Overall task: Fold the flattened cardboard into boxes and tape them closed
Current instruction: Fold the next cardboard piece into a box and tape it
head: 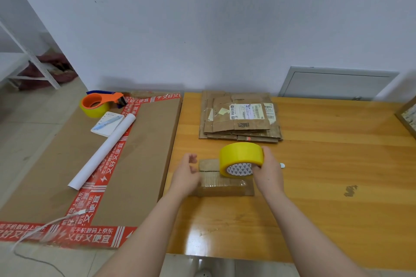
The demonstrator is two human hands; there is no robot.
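- Small cardboard box [225, 184]: lies on the desk [326, 175] near its left edge, between the two hands. The top flaps are down, and a glossy strip shows at the right end.
- Yellow tape roll [240, 157]: stands on edge on the box top, toward the right end, with the printed core facing the camera.
- Right hand [269, 168]: grasps the tape roll from its 3 o'clock side, fingers over the outer rim.
- Left hand [186, 173]: sits at the box's 9 o'clock end, fingers loosely curled. It covers that end, and whether it holds the box cannot be told.
- Stack of flattened cardboard [239, 130]: at 12 o'clock from the box, near it and close to the wall. The top piece bears a shipping label [246, 111].
- Small white object [282, 165]: on the desk just beside the right hand at 3 o'clock, too small to identify.
- Large flat carton [139, 153]: at 9 o'clock, alongside the desk's left edge, banded with red printed tape [108, 164].
- On that carton at 10 o'clock: an orange tape dispenser [101, 102] loaded with yellow tape, a notepad [110, 130] with a blue pen [107, 122] across it, and a white paper roll [103, 150] lying diagonally.
- White cable [45, 227]: trails over the carton's near corner at 8 o'clock.
- Framed picture [408, 117]: at the desk's right edge, at 2 o'clock.
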